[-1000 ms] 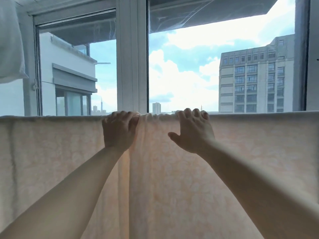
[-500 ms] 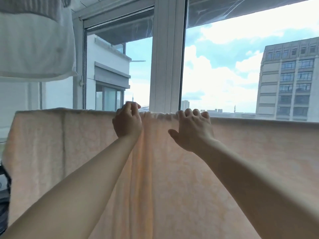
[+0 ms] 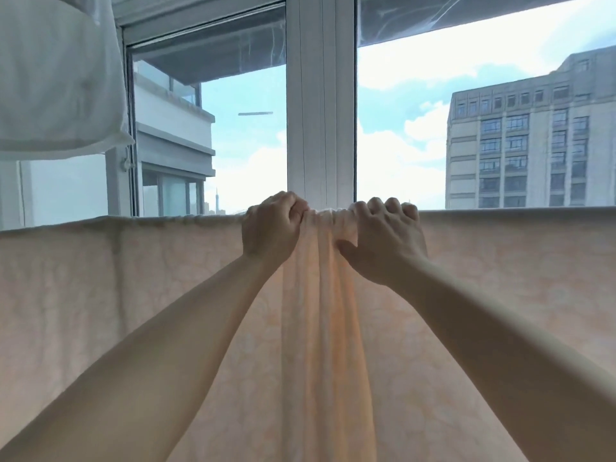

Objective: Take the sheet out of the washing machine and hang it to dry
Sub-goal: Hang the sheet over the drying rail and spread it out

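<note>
A pale peach patterned sheet (image 3: 133, 311) hangs over a horizontal line or rail across the whole view, with its top edge at window-sill height. The rail itself is hidden under the cloth. At the middle the sheet is bunched into vertical folds (image 3: 320, 295). My left hand (image 3: 270, 231) grips the top edge just left of the bunch, fingers curled over it. My right hand (image 3: 383, 241) grips the top edge just right of the bunch, thumb pressing the folds.
A white window frame post (image 3: 321, 101) stands right behind the hands. White laundry (image 3: 56, 78) hangs at the upper left. Buildings and sky show through the glass.
My hands have come closer together along the top edge, gathering more cloth into folds between them. The view has shifted left and tilted up slightly.
</note>
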